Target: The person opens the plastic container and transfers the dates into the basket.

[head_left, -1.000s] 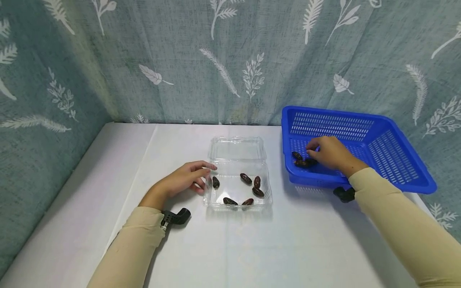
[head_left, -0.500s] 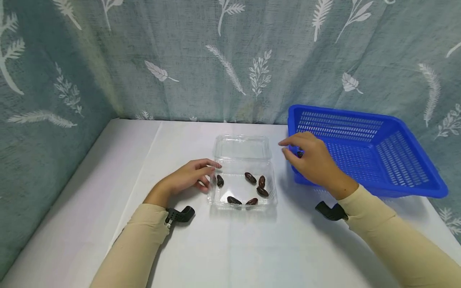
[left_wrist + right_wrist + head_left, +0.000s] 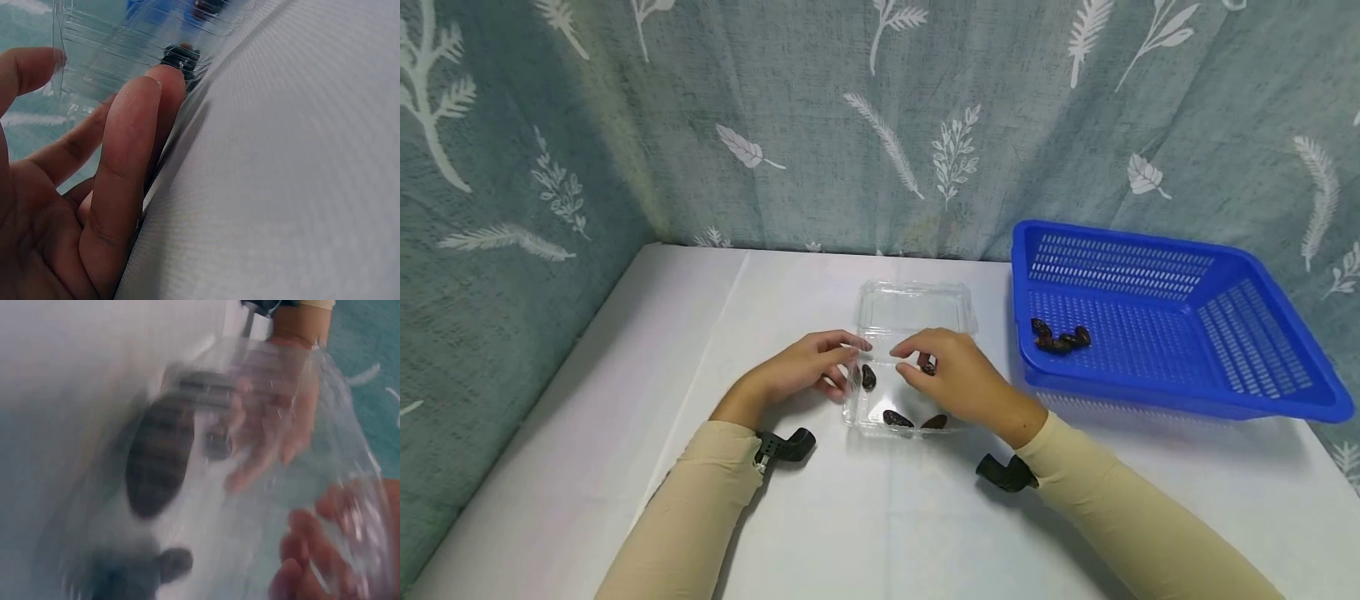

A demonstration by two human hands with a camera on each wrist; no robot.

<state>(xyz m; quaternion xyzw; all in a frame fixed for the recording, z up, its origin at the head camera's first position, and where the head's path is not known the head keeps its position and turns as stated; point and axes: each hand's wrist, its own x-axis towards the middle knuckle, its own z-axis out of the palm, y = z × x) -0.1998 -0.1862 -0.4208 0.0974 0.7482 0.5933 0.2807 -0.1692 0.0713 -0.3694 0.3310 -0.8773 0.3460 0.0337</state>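
A clear hinged plastic box (image 3: 853,408) lies with its lid (image 3: 917,307) folded back, and several dark dates are in its base, including one date (image 3: 868,377) near the left wall. My left hand (image 3: 805,367) rests at the box's left side, fingers loosely bent and touching its edge. Over the right half of the box is my right hand (image 3: 962,379), thumb and index fingertips apart with nothing seen between them. It hides part of the base; one date (image 3: 928,367) shows behind its fingers. The right wrist view is blurred.
To the right stands a blue perforated basket (image 3: 1180,396), with a small cluster of dates (image 3: 1060,342) in its left front corner. A white cloth (image 3: 820,533) covers the table. A leaf-patterned curtain (image 3: 820,200) hangs behind and at the left.
My right hand has moved left, out of the blue basket and over to the clear box. My left hand has stayed at the box's edge. The head view has shifted slightly.
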